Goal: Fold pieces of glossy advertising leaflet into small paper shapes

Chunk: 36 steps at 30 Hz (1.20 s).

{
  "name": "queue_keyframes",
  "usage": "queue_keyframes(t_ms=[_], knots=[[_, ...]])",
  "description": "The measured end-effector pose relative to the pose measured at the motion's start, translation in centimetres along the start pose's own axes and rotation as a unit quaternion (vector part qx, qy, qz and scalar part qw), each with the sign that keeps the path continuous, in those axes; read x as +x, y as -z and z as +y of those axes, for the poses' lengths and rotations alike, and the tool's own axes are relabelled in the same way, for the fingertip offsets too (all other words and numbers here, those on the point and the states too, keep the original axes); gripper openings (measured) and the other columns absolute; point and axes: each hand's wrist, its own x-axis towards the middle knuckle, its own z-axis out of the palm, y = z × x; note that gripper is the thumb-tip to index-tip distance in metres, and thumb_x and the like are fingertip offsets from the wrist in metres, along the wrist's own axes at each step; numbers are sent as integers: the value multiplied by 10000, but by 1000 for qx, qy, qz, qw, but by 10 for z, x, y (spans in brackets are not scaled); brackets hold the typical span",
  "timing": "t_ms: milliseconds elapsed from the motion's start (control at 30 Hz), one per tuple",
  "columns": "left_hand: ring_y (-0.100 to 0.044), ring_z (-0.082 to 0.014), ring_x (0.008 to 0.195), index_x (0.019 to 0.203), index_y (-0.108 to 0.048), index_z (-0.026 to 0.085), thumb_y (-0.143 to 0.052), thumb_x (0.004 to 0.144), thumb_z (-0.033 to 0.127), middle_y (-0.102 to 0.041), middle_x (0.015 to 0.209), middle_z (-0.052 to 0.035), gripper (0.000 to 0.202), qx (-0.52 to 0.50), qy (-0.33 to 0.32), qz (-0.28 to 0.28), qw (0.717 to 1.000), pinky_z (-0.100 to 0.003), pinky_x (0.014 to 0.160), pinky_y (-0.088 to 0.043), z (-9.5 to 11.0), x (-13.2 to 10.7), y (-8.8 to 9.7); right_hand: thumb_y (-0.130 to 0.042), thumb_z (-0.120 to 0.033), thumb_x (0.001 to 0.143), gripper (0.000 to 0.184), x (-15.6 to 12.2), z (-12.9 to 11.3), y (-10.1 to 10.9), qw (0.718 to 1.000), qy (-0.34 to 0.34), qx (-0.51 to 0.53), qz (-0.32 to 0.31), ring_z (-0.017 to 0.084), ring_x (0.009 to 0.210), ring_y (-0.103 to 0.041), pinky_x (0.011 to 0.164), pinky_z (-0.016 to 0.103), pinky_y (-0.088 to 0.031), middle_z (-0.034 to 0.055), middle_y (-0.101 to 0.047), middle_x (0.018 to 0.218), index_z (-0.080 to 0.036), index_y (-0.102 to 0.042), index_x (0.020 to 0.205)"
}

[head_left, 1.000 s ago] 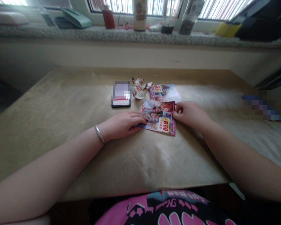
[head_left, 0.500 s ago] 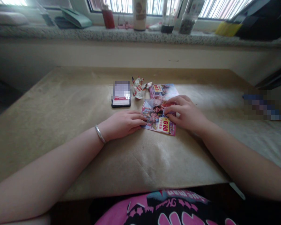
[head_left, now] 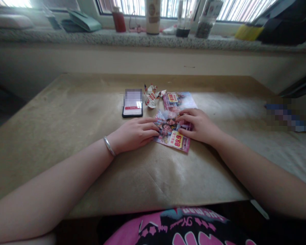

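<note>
A printed flyer (head_left: 167,128) with photos of people and a yellow price box lies on the table, turned at a slight angle. The fingertips of my left hand (head_left: 135,133) rest at its left edge, fingers stretched out. On its upper right part lie the spread fingers of my right hand (head_left: 200,126), which hide some of the print. Just behind is a second flyer (head_left: 185,99) of similar print, flat on the table. Left of that sit crumpled wrappers (head_left: 151,97). A phone (head_left: 132,103) with its screen lit lies beyond my left hand.
The table (head_left: 104,183) has a tan cover. A window sill (head_left: 127,40) behind it carries a red bottle (head_left: 119,21), a pale cylinder (head_left: 152,17), a green case (head_left: 85,21) and a yellow item (head_left: 249,32). A blurred flat item (head_left: 290,115) lies at the right.
The front flyer has turned a little, its lower right corner shifting toward me. My right hand has moved slightly down and its fingers lie flatter. My left hand has barely moved.
</note>
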Motion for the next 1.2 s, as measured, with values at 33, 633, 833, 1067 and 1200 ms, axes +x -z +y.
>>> queue_keyframes(t_ms=[33,633,833,1067,1200], knots=[[-530,-234,1271,1125,-666,196,-475,958,216,-682,1199,-38,255,2,-1,-1,1000,-393,1038,-490,0,0,0,-653,-354,810,285,0,-1,0,1000,1,-3,1,284,1112,-591,979,473,-457,121,-630,1187,-220,-710,1055],[-415,-278,1369,1439,-420,188,-561,870,588,-440,1491,-83,710,-67,6,-100,993,-438,1146,-335,8,3,5,-586,-290,866,284,2,-24,-8,1000,11,11,-15,243,974,-616,901,401,-514,147,-621,1100,-152,-716,1077],[-428,-248,1362,1431,-434,227,-530,937,427,-491,1456,-58,541,-40,7,-88,995,-409,1136,-332,4,2,1,-555,-229,877,304,3,-24,-5,995,92,-18,-30,280,1196,-537,1043,485,-428,97,-635,1270,-209,-696,1145],[-502,-240,1298,1376,-502,217,-587,912,405,-565,1384,-71,508,32,26,-80,996,-404,1118,-325,-2,1,1,-526,-206,905,370,5,-27,-8,986,153,17,-70,252,1262,-527,1097,472,-413,82,-634,1311,-189,-641,1256],[-487,-277,1310,1390,-494,183,-544,893,566,-553,1393,-98,629,28,17,-96,995,-432,1109,-340,-5,0,3,-538,-226,908,370,4,-24,-4,983,159,27,-93,242,1240,-554,1082,447,-435,98,-634,1308,-172,-638,1260]])
